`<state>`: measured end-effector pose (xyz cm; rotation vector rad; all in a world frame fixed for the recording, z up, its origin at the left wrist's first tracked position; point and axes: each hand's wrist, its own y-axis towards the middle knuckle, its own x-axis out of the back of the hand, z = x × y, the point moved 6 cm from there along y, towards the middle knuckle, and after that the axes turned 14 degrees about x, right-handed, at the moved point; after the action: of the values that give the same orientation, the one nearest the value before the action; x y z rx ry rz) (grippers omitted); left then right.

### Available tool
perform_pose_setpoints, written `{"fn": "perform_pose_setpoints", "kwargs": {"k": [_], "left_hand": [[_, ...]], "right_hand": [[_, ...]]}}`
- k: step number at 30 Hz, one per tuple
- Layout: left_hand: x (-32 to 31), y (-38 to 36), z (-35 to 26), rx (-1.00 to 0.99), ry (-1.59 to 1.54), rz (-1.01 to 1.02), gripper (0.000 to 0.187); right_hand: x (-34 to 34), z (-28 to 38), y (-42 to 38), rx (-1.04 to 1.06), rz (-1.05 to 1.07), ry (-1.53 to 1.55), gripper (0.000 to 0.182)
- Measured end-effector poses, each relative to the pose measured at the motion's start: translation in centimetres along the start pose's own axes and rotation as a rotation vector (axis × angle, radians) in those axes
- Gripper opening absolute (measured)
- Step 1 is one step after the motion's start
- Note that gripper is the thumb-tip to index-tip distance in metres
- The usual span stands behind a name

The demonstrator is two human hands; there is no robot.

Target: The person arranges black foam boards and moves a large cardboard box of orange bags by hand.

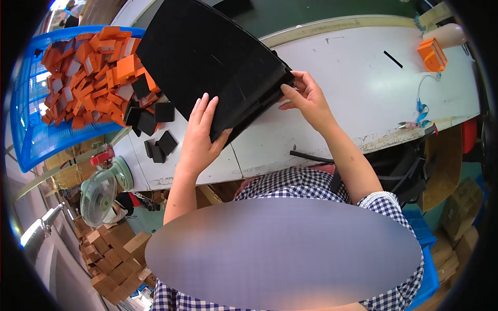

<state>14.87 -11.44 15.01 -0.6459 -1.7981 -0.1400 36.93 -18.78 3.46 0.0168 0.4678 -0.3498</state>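
Observation:
A stack of large black sheets (212,62), possibly foam, lies tilted across the white table. My left hand (199,132) rests on its near left part, fingers spread flat on top and the thumb at the near edge. At the right corner of the stack, my right hand (309,101) pinches the edge of a black sheet between thumb and fingers; the exact grip is partly hidden. Small black square pads (165,112) lie left of the stack, with a few more black pads (162,146) closer to me.
A blue basket (23,137) heaped with orange blocks (93,72) stands at the left. On the white table (353,78) are an orange holder (432,55), a thin black strip (392,59) and a blue cord (422,110). A green fan (101,197) and cardboard boxes (111,259) sit below left.

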Motion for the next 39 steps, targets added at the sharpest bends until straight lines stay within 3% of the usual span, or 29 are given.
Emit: {"fn": "perform_pose_setpoints", "kwargs": {"k": [7,16,18,20,22,24,26,28,30,32,34,36,39], "left_hand": [[0.5,0.6,0.6,0.062,-0.213,0.093,0.057],[0.3,0.4,0.4,0.001,-0.126,0.043,0.06],[-0.7,-0.1,-0.5,-0.053,0.047,-0.035,0.066],[-3.6,-1.1,-0.4,0.005,0.3,-0.052,0.097],[-3.7,-2.2,-1.6,0.022,0.313,0.022,0.11],[-1.5,-3.3,-1.5,0.052,0.163,0.008,0.114],[0.1,-4.0,2.5,0.089,-0.208,-0.187,0.113],[-0.5,-3.4,6.3,0.214,-0.342,-0.275,0.113],[-3.3,-2.3,10.4,0.617,-0.696,-0.2,0.109],[-5.5,0.7,9.5,0.497,-0.984,-0.114,0.108],[-6.3,2.3,8.8,0.45,-1.023,-0.224,0.11],[-5.4,3.7,9.1,0.388,-1.049,-0.201,0.111],[-4.8,6.6,13.3,0.382,-0.963,-0.111,0.113]], "right_hand": [[0.8,-0.7,-0.4,-0.018,-0.05,0.023,0.037],[0.7,-0.7,0.0,-0.003,-0.061,0.001,0.034],[1.3,-1.3,-0.1,-0.005,-0.05,-0.051,0.032],[2.1,-1.8,-0.3,-0.044,-0.047,-0.041,0.035],[3.9,-0.3,-0.9,0.05,-0.091,-0.111,0.043],[3.8,2.5,-0.3,0.159,-0.115,-0.18,0.051],[2.7,6.3,0.2,0.246,-0.135,-0.292,0.067],[1.3,6.9,2.3,0.237,-0.037,-0.419,0.072],[-0.3,6.3,4.6,0.214,0.1,-0.602,0.088],[-1.0,4.1,6.9,0.148,0.19,-0.765,0.093],[-0.4,1.4,7.9,-0.044,0.269,-0.754,0.093],[-0.4,0.2,7.4,-0.095,0.2,-0.476,0.085],[-2.8,-1.3,7.9,-0.043,0.097,-0.435,0.069]]}}
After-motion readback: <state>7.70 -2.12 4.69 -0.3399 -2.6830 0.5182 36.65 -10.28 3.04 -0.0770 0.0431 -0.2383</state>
